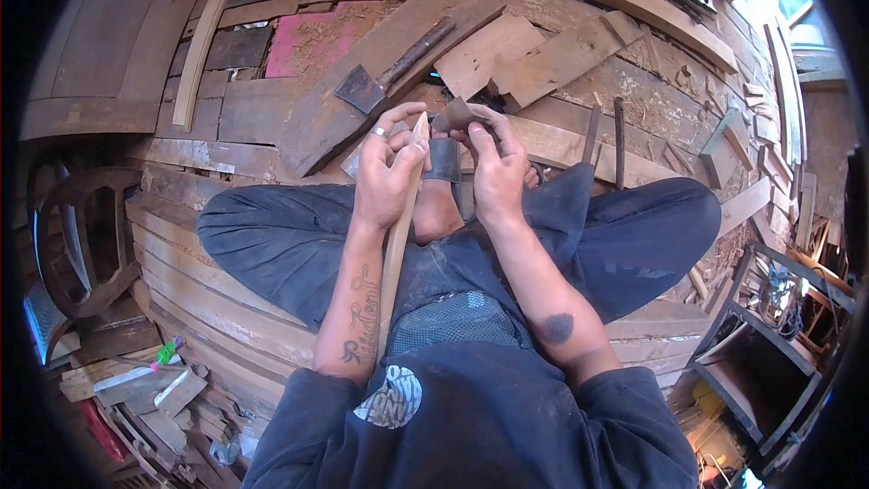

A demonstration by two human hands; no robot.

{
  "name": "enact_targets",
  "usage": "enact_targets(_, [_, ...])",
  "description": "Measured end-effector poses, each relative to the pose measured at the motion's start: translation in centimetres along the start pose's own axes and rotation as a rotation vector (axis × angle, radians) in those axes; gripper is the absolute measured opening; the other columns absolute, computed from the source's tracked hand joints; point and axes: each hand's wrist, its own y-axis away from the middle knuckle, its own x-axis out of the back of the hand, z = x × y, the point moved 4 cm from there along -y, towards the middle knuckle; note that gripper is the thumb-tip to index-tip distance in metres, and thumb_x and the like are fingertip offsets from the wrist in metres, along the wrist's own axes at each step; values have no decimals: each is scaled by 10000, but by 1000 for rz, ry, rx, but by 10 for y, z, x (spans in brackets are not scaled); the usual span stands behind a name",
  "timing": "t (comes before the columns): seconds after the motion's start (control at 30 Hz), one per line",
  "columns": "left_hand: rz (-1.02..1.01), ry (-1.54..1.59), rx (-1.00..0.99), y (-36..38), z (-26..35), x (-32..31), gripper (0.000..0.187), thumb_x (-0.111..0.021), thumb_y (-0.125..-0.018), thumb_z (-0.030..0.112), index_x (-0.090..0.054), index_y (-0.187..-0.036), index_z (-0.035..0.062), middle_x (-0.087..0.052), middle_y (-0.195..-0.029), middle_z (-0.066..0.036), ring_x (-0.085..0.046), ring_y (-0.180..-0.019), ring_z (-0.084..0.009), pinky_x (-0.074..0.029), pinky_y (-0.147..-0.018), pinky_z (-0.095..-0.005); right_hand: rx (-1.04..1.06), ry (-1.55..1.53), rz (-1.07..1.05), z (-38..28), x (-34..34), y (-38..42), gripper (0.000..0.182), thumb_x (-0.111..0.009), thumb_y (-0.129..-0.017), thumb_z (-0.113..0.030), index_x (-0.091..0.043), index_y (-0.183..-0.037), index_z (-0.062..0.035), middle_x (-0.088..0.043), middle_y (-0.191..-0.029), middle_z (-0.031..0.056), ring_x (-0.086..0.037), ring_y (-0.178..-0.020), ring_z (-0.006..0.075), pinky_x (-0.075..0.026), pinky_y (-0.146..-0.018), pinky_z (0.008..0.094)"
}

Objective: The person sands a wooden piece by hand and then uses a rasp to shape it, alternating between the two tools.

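My left hand [389,167] is closed around a long pale wooden stick [396,254] near its pointed upper end. The stick slants down along my left forearm towards my lap. A ring sits on one of the left fingers. In my right hand [498,163], the thumb and fingers pinch a small brown sheet [455,115] that looks like sandpaper. The sheet is close to the stick's tip, apart from it. Both hands are above my crossed legs, and a dark band [444,160] lies just behind them by my foot.
A hatchet [360,89] lies on a thick plank [312,131] ahead of my left hand. Boards [570,63] and wood shavings cover the floor in front. Scrap wood [172,398] is piled at lower left, near a curved wooden frame [81,244]. A dark open box [760,371] stands at right.
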Motion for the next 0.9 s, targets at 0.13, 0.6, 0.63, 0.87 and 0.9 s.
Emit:
enact_targets(0.13, [-59,-8,43,0,-3,6,436,-558,-975,119,-564,-1401,26,-674,-826,-56,-561,-612,-71,-454,-548,-223,94,66,-126,-10,-9,5,299,-578,-993,-4,-646,-1281,41,-678,-1161,97,-657,-1051,154,-528,-948,281])
enact_targets(0.6, [-109,151,84,3,-4,9,328,-436,-1106,161,-481,-1390,3,-680,-909,-108,-555,-537,-92,-449,-496,-216,534,505,-150,-28,-24,23,234,-680,-917,3,-756,-1135,-30,-709,-1067,134,-706,-968,264,-558,-840,354])
enact_targets(0.63, [-113,163,78,4,-8,6,323,-434,-1107,163,-481,-1385,4,-671,-890,-101,-548,-533,-92,-441,-493,-214,582,529,-158,-28,-25,22,234,-677,-912,5,-757,-1130,-30,-717,-1067,140,-709,-966,270,-559,-839,360])
enact_targets(0.87, [-144,130,107,8,-7,-10,296,-447,-1099,169,-512,-1334,2,-663,-877,-100,-533,-524,-90,-429,-488,-223,340,339,88,-23,-6,-7,229,-649,-927,16,-731,-1140,-4,-724,-1065,152,-708,-991,254,-552,-866,350])
enact_targets(0.9, [-123,154,109,7,-6,-8,293,-448,-1098,169,-512,-1330,2,-664,-868,-98,-535,-523,-91,-431,-487,-224,420,392,80,-28,-5,-2,218,-644,-933,21,-730,-1133,2,-727,-1036,151,-711,-985,278,-555,-866,353])
